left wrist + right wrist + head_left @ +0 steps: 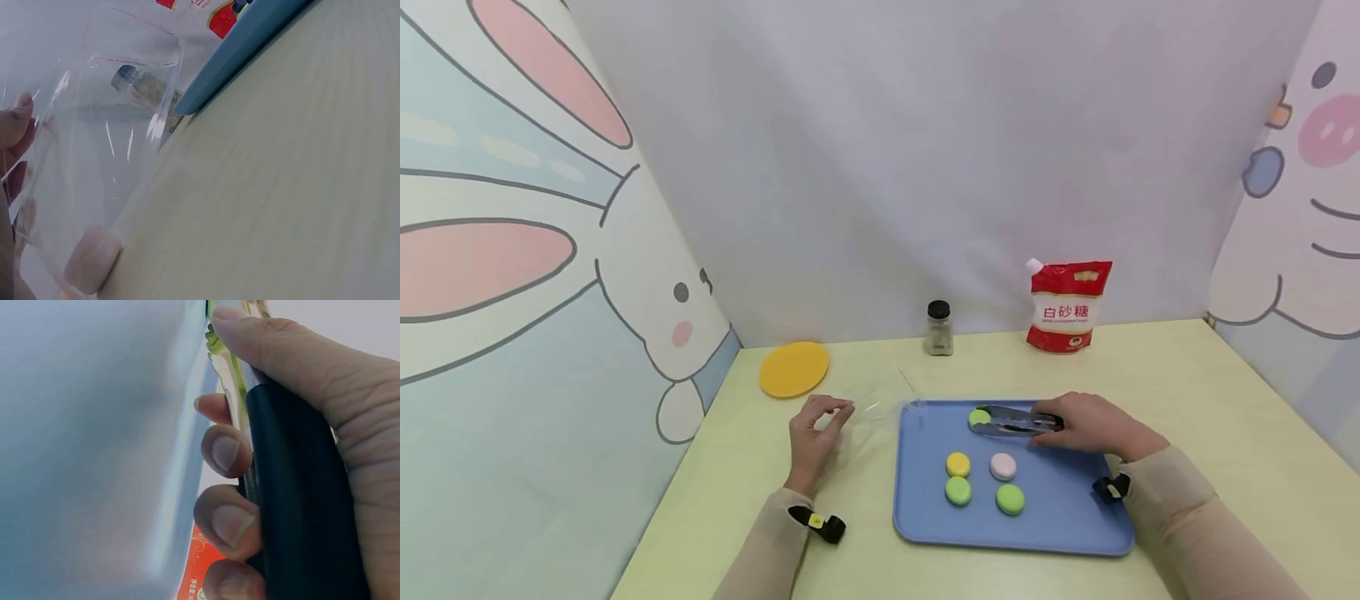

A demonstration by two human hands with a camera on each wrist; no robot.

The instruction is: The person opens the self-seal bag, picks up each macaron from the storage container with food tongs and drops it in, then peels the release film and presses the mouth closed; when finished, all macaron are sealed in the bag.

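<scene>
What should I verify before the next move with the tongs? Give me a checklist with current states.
1. Right hand grips the tongs: ok.
2. Tong tips are at both sides of the farthest green macaron: ok.
3. Grip on that macaron is firm: cannot tell.
4. Left hand holds the clear plastic bag: ok.
5. Bag mouth is open wide enough: cannot tell.
6. Macaron is at the bag: not ok, it is within the blue tray's outline.

Right hand [1081, 423]: fingers hide the rear of the tongs [1018, 414]. Left hand [811, 439]: cut off by its wrist view's left edge. Bag [103, 156], beside the left fingers: outline indistinct in head view. Jar [939, 335], beyond them: contents too small to identify.
</scene>
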